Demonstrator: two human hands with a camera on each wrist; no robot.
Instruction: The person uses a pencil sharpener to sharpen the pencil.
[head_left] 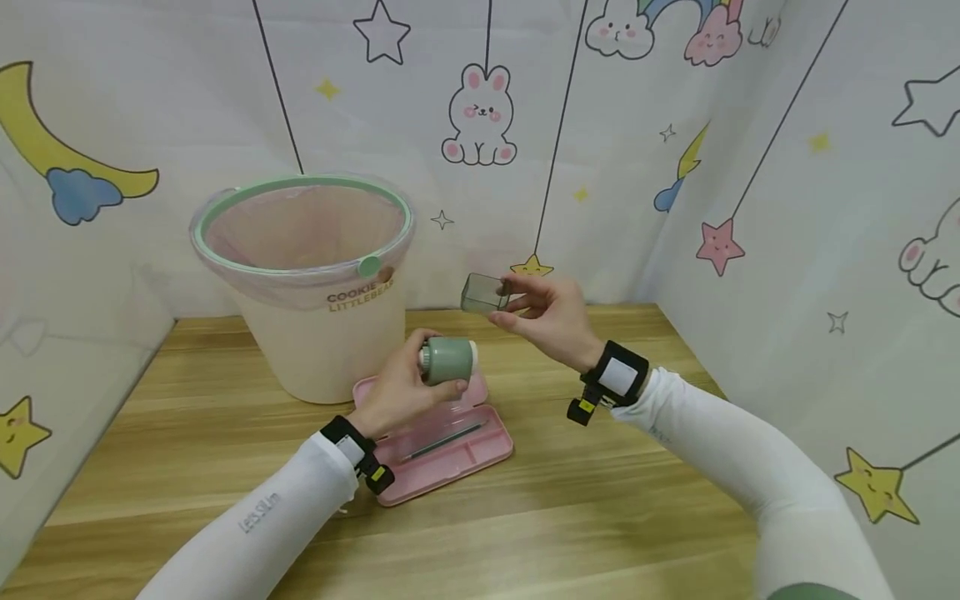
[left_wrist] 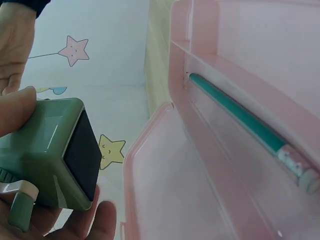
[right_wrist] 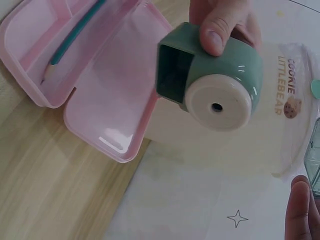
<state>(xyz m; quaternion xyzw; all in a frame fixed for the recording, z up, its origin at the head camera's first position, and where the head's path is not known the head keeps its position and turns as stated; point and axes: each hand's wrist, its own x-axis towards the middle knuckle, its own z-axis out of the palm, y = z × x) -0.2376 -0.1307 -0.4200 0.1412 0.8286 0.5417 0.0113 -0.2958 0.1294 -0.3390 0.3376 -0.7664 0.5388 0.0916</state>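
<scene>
My left hand (head_left: 401, 387) grips a green crank pencil sharpener (head_left: 448, 360) above the pink pencil case. In the right wrist view the sharpener's round white face with a small hole shows, beside a dark, open drawer slot. Fingers and thumb of my right hand (head_left: 551, 317) pinch a see-through shavings drawer (head_left: 482, 294), held apart from the sharpener, up and to its right. The drawer is only partly seen at the right edge of the right wrist view. A green pencil (left_wrist: 235, 112) lies inside the open pencil case (head_left: 442, 475).
Behind the left hand stands a cream bin (head_left: 315, 350) with a green rim and a plastic liner. The wooden table (head_left: 600, 492) meets a white cloth backdrop (head_left: 420, 125) with cartoon prints at the back and sides.
</scene>
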